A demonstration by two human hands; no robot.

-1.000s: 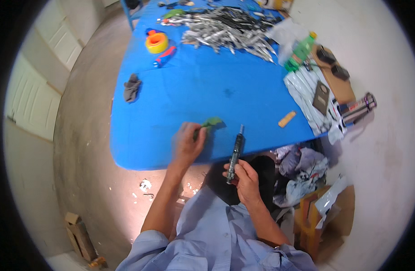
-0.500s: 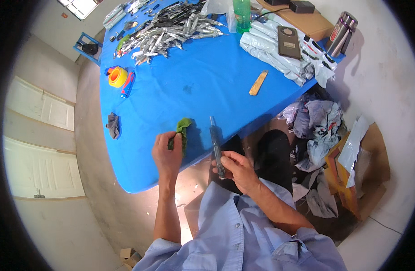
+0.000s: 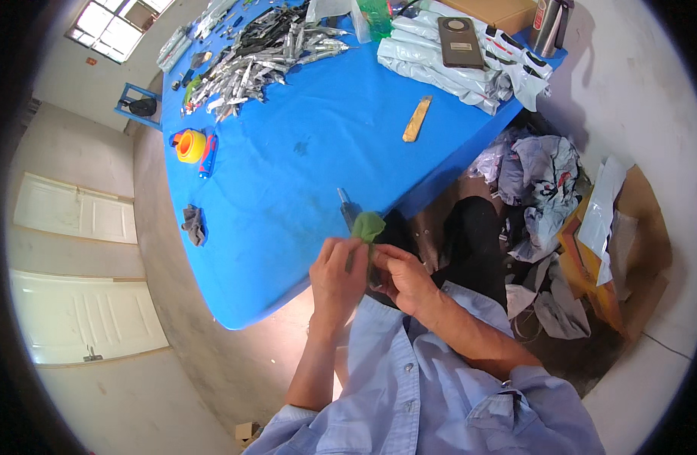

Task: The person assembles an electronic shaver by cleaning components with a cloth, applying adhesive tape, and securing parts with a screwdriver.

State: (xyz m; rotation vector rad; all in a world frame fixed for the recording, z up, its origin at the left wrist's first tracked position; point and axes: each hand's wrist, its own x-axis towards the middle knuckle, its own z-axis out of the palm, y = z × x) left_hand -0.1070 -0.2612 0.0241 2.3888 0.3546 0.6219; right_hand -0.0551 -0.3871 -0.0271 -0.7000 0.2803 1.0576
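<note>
My right hand [image 3: 404, 279] is closed round the lower part of a dark, slim, pen-like tool [image 3: 347, 209] with a pale metal tip. The tip points away from me, over the near edge of the blue-covered table [image 3: 287, 182]. In my left hand [image 3: 339, 274] is a green cloth [image 3: 369, 226], pinched and pressed against the tool's shaft, with both hands close together. Cloth and fingers hide the middle of the tool. A crumpled grey cloth [image 3: 193, 224] lies on the table to the left of my hands.
Silver and black tools [image 3: 265, 64] lie heaped at the far side. Orange-yellow tape [image 3: 190, 146] sits at the left edge, a tan strip [image 3: 417, 119] at right. Plastic packets [image 3: 432, 64] carry a dark phone-like device [image 3: 461, 43]. Crumpled bags [image 3: 545, 186] and torn cardboard [image 3: 640, 243] are right of the table.
My left hand has moved right with the green cloth, from beside the tool onto it. My right hand still holds the tool. The view has shifted slightly.
</note>
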